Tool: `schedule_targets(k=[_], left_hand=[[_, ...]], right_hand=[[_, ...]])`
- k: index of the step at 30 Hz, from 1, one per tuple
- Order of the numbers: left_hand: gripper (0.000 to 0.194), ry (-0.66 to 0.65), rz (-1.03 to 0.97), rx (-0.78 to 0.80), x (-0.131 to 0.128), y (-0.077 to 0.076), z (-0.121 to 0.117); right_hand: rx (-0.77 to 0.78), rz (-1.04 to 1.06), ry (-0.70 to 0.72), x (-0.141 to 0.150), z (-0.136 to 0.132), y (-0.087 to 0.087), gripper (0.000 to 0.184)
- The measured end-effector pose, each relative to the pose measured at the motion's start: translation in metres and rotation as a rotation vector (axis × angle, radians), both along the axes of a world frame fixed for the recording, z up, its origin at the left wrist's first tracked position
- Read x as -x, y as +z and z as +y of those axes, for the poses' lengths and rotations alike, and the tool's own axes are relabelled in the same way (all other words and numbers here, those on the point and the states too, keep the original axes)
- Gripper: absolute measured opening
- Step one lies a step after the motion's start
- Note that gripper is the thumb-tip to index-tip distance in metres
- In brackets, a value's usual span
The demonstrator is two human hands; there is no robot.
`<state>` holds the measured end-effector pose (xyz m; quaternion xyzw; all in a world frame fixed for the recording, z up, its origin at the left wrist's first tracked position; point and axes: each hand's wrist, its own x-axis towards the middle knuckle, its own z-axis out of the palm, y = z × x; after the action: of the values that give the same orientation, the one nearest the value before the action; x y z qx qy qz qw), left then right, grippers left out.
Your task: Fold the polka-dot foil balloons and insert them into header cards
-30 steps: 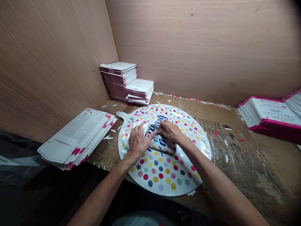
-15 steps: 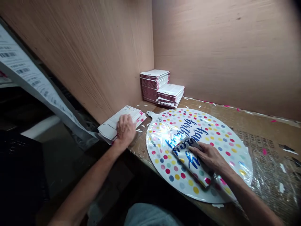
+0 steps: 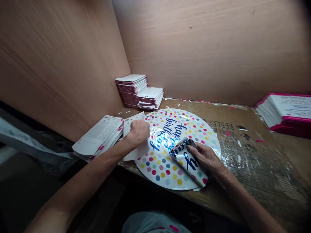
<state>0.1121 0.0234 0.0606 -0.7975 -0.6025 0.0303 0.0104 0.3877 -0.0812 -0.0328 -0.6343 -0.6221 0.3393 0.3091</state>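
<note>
My left hand point(image 3: 139, 132) is closed on a white printed paper sleeve point(image 3: 131, 155), held over the left part of a flat round foil balloon point(image 3: 165, 171). The balloon is white with coloured dots and blue "happy birthday" lettering. My right hand point(image 3: 206, 157) grips a folded foil balloon point(image 3: 189, 161) of the same pattern, above the flat one's near right part. Left of my left hand lies a fanned pile of white sleeves point(image 3: 97, 134) with pink edges.
Two neat stacks of white and pink sleeves point(image 3: 138, 90) stand in the corner by the wooden walls point(image 3: 194, 58). Another pink-edged stack point(image 3: 289, 111) is at the right. Paper scraps dot the taped cardboard surface point(image 3: 243, 161).
My left hand has lifted a sleeve from the pile and carried it right, over the flat balloon. My right hand still holds the folded balloon. The view has turned right.
</note>
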Motion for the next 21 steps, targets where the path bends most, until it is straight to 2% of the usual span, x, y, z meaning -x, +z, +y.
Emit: schedule_targets(k=[3, 4, 6, 8, 10, 13, 17, 19, 21], left_hand=[[0.048, 0.026, 0.006, 0.019, -0.024, -0.013, -0.009], [0.047, 0.014, -0.003, 0.033, -0.022, -0.018, -0.014], [0.039, -0.101, -0.052, 0.08, -0.005, -0.031, -0.024], [0.036, -0.291, -0.144, 0.107, 0.019, -0.046, -0.033], [0.041, -0.445, -0.229, 0.102, 0.04, -0.061, -0.039], [0.038, -0.567, -0.251, 0.07, 0.053, -0.076, -0.042], [0.025, -0.646, -0.095, 0.011, 0.05, -0.081, -0.038], [0.022, -0.634, -0.018, 0.01, 0.047, -0.08, -0.034], [0.025, -0.615, 0.039, 0.011, 0.044, -0.076, -0.031]], right_hand=[[0.007, -0.013, -0.032, -0.014, -0.013, 0.001, 0.047], [0.012, -0.014, -0.026, -0.015, -0.016, 0.003, 0.047], [0.021, -0.016, 0.006, -0.008, -0.021, 0.009, 0.045], [0.022, -0.034, 0.063, 0.01, -0.02, 0.016, 0.042], [0.009, -0.097, 0.143, 0.037, -0.015, 0.02, 0.037], [-0.033, -0.296, 0.269, 0.078, -0.005, 0.021, 0.031], [-0.004, -0.538, 0.308, 0.108, 0.001, 0.023, 0.029], [0.012, -0.568, 0.293, 0.113, 0.001, 0.026, 0.026], [-0.036, -0.568, 0.252, 0.115, 0.001, 0.03, 0.024]])
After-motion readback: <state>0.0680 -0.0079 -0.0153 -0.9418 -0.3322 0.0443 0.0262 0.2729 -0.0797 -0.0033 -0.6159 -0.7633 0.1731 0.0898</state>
